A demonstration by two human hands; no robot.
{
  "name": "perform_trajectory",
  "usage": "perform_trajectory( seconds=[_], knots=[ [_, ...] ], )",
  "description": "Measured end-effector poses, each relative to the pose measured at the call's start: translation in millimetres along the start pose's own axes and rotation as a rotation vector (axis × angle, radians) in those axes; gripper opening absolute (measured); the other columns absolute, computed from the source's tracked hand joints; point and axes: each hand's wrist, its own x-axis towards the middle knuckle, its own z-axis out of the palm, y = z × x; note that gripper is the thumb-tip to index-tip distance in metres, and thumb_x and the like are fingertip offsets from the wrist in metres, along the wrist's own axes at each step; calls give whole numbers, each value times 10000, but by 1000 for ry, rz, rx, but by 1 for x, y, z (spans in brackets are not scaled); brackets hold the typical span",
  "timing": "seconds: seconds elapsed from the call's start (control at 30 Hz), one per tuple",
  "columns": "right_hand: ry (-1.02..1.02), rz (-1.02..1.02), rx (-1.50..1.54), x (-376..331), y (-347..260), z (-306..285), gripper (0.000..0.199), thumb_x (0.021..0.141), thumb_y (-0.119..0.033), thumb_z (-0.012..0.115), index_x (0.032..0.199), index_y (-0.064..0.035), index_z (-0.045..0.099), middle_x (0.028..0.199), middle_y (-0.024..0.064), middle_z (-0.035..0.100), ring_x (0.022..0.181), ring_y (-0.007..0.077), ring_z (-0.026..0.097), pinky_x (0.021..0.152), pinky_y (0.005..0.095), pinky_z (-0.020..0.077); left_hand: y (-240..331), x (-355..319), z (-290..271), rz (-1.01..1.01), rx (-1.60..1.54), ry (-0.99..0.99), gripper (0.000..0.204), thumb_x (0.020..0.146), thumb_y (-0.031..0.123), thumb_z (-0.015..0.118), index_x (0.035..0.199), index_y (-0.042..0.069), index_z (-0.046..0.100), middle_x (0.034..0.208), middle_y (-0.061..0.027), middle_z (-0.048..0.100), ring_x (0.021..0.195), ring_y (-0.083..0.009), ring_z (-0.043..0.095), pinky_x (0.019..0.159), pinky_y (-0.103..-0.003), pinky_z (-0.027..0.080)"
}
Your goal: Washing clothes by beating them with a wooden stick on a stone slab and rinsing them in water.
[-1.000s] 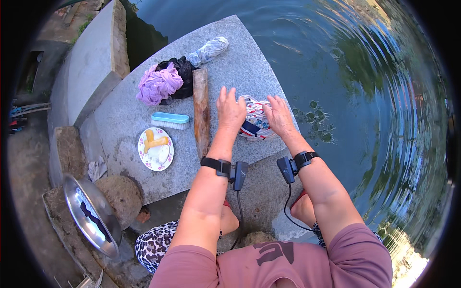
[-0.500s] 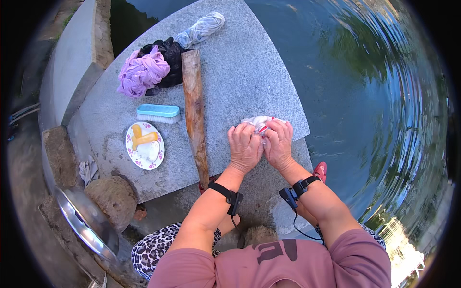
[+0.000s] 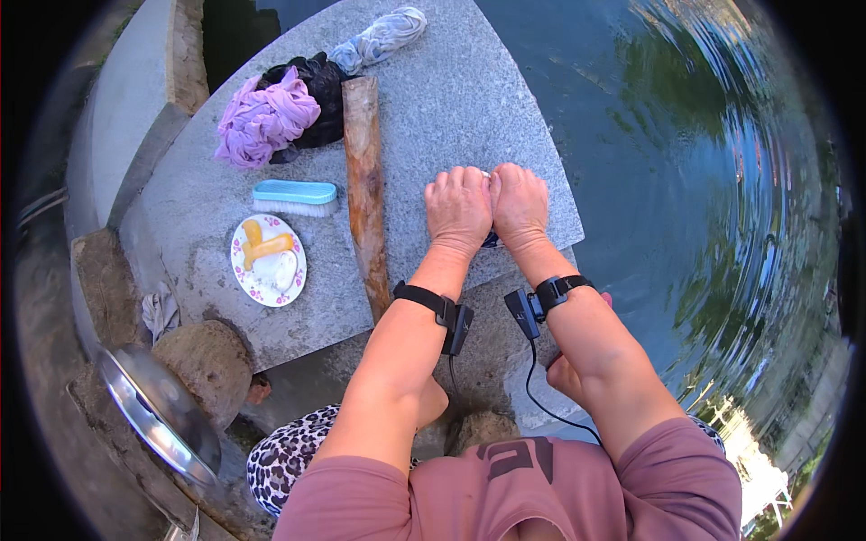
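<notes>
My left hand (image 3: pixel 458 211) and my right hand (image 3: pixel 520 207) are side by side, touching, over the right part of a grey stone slab (image 3: pixel 442 99). Both are closed in fists on a cloth (image 3: pixel 491 241), pressing it against the slab. My fingers cover nearly all of it; only a dark bit shows below the hands and a pale scrap between them. Left of my hands lies a long wooden bat (image 3: pixel 364 171), with nobody holding it.
A blue scrub brush (image 3: pixel 295 193) and a flowered plate (image 3: pixel 287 296) with yellow soap bars sit left. Behind are purple cloth (image 3: pixel 262 122), black cloth (image 3: pixel 317 81) and a twisted pale-blue cloth (image 3: pixel 383 38). Water (image 3: pixel 649 207) borders the slab's right edge; a metal basin (image 3: pixel 158 424) stands lower left.
Both hands have pushed forward, away from me, and now sit tight together over the cloth. The white cloth with red marks seen before is almost wholly covered.
</notes>
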Motion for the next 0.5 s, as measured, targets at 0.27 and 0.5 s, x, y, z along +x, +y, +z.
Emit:
perform_trajectory(
  seconds=[0.27,0.5],
  knots=[
    [-207,169,168,-23,1,-51,295,855,-290,573,1086,-122,647,1148,190,567,1101,384,496,879,535,402,26,-11,-53,-182,28,-357,346,888,403,551,1062,115,633,1329,-200,422,1237,-413,349,919,-606,356],
    [99,430,869,-78,-17,-48,311,961,-253,446,942,18,598,1018,161,565,906,265,566,937,405,412,36,-81,-36,-126,-212,67,319,871,412,595,920,96,589,1362,-242,326,1282,-504,252,1022,-611,231]
  ],
)
